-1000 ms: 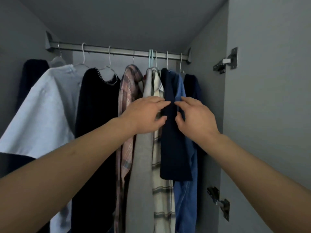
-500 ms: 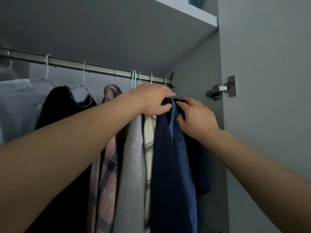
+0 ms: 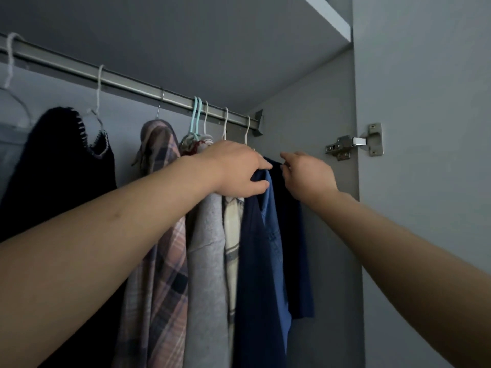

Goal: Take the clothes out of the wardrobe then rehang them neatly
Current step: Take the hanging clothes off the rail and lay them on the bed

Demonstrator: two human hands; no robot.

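The garments hang from a metal rail point(image 3: 127, 82) that runs across the top of the wardrobe interior, below a shelf point(image 3: 326, 15). From left to right the rail carries a dark knit top point(image 3: 61, 166), a plaid shirt point(image 3: 159, 261), a grey garment point(image 3: 207, 261), a cream checked shirt point(image 3: 233, 235), a navy garment point(image 3: 252, 261), a blue shirt point(image 3: 273, 248) and a dark garment point(image 3: 295, 235) nearest the side wall. The hangers include white hooks and 2 pale green hooks point(image 3: 196, 112) set side by side. The left hand point(image 3: 239, 170) rests on the shoulder area of the grey, cream and navy garments, with its fingers curled down over the top of the navy and blue fabric in a loose grasp. The right hand point(image 3: 308, 176) is at the top of the dark garment, fingers drawn close together at the fabric edge; whether it has pinched the cloth cannot be told. A metal hinge point(image 3: 353, 144) is fixed to the door panel point(image 3: 425, 128) at the right, level with the hands.
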